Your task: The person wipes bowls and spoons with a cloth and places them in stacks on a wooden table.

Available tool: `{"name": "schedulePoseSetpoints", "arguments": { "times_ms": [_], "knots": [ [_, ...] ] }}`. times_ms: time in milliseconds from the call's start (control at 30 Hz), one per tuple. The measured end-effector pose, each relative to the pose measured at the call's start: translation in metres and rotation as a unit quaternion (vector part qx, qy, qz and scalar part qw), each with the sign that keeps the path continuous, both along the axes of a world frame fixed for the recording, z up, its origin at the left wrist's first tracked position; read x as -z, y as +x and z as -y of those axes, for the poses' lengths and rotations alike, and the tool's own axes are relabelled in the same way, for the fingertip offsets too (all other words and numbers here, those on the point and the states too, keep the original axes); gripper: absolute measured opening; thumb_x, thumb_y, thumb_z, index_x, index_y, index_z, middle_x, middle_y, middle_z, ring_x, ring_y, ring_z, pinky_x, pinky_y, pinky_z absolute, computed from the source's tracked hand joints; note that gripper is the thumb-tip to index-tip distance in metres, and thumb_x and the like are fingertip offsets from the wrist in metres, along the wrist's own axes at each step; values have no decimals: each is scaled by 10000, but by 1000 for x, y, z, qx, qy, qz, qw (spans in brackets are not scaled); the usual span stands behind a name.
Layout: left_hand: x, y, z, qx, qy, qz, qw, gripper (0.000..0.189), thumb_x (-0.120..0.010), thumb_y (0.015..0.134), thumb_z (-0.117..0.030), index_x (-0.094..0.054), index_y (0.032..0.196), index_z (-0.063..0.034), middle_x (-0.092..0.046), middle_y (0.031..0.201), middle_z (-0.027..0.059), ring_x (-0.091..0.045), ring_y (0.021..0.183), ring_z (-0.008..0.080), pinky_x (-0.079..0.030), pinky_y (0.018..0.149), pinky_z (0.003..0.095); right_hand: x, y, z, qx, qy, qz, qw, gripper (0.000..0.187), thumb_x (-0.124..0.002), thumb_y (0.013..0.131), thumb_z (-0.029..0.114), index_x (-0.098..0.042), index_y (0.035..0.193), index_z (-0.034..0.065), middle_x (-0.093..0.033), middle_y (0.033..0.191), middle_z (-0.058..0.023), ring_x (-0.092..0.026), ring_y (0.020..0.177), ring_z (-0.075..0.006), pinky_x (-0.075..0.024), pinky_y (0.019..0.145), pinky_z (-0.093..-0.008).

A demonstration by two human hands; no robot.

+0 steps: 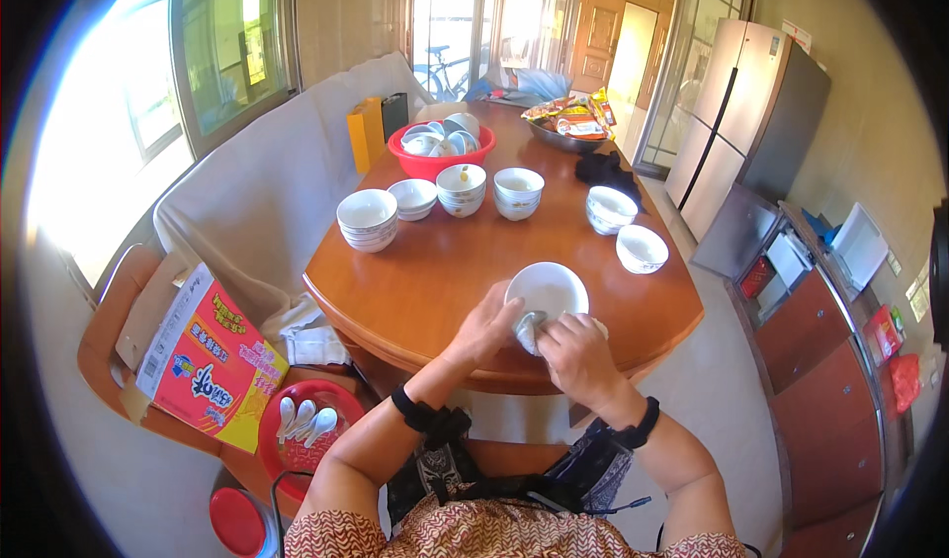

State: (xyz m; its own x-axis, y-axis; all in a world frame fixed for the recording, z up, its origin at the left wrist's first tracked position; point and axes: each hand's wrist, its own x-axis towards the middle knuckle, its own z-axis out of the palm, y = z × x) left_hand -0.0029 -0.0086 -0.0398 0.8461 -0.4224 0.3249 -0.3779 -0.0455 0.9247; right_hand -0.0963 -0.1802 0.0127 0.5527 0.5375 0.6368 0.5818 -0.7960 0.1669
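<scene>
My left hand [485, 322] grips the left side of a white bowl [549, 285], thumb over its rim, above the near edge of the wooden table [415, 291]. A pale cloth [529, 331] is bunched in my right hand [574, 350] against the bowl's near rim. Beyond stand stacks of white bowls: a tall stack [368, 221] at the left, a low stack [412, 199], a patterned stack [461, 190] and another stack [518, 193] in the middle, and a stack [612, 209] with separate bowls [642, 249] at the right. A red plastic basin [441, 165] holds several jumbled bowls.
A metal pan [565, 140] of snack packets and a black cloth [606, 172] lie at the table's far right. At my left, a chair [178, 428] bears a printed cardboard box [215, 365] and a red tray [311, 454] with white spoons. Cabinets [823, 387] line the right wall.
</scene>
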Motion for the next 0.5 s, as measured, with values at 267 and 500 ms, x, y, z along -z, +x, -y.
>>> {"name": "schedulePoseSetpoints", "arguments": {
  "times_ms": [267,500],
  "knots": [
    [36,15,25,-14,-145,-108,983,433,-432,1041,-325,-520,1329,-13,-590,1218,96,-540,1134,179,-457,970,321,-27,8,10,-26,162,-254,953,207,-598,809,-31,-659,999,24,-643,897,-105,-629,936,-308,-505,855,-401],
    [15,4,20,-6,-128,-43,991,474,-407,1012,-329,-516,1317,18,-592,1263,222,-572,1178,329,-423,1028,396,-59,19,-18,74,62,-38,995,495,-741,782,131,-605,1251,47,-560,1188,-134,-549,1115,-319,-466,951,-399]
  ]
}}
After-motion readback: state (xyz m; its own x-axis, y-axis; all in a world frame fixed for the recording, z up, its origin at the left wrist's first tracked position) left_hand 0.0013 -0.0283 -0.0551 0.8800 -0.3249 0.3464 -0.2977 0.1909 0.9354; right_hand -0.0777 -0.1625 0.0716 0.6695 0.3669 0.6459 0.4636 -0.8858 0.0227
